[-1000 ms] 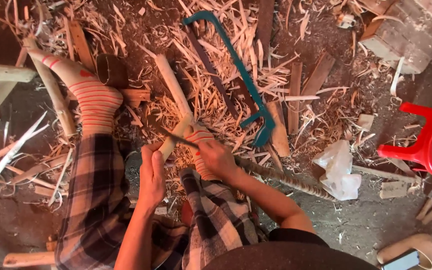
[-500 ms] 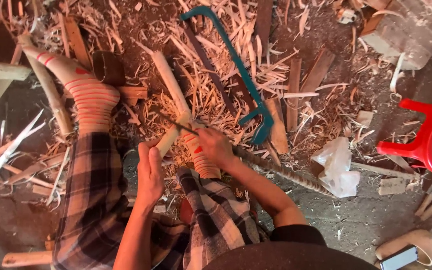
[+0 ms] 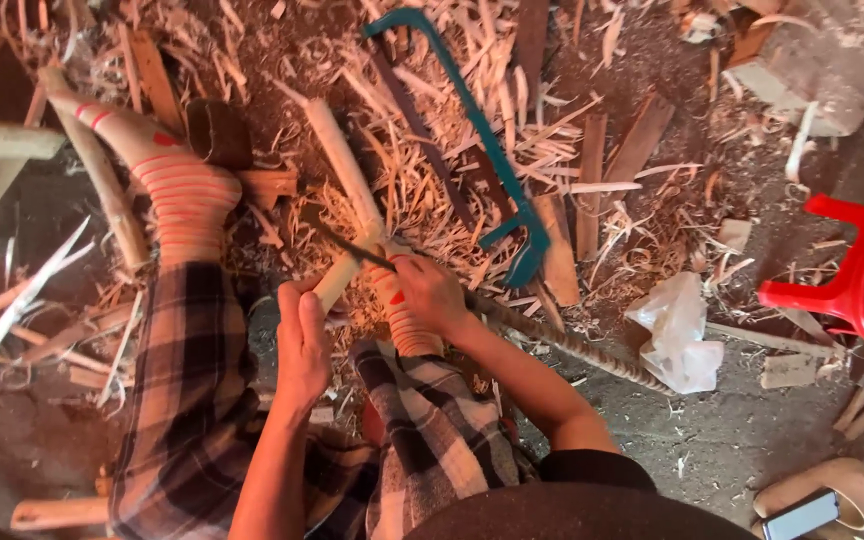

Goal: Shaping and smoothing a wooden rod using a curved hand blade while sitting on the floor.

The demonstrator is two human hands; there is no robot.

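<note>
A pale peeled wooden stick (image 3: pixel 344 180) runs from the shavings at upper middle down toward me, between my striped-socked feet. My left hand (image 3: pixel 302 335) grips its near end. My right hand (image 3: pixel 430 292) holds a thin dark blade (image 3: pixel 344 243) laid across the stick just above the left hand. My legs in plaid trousers (image 3: pixel 182 400) stretch out on both sides of the stick.
A teal bow saw (image 3: pixel 482 150) lies in the wood shavings right of the stick. A ribbed metal bar (image 3: pixel 572 345) runs under my right forearm. A crumpled plastic bag (image 3: pixel 677 335) and a red plastic stool (image 3: pixel 857 275) stand at right. Wood offcuts lie at left.
My right hand has slid a little with the blade along the stick, toward me. My left hand keeps its grip on the stick's near end.
</note>
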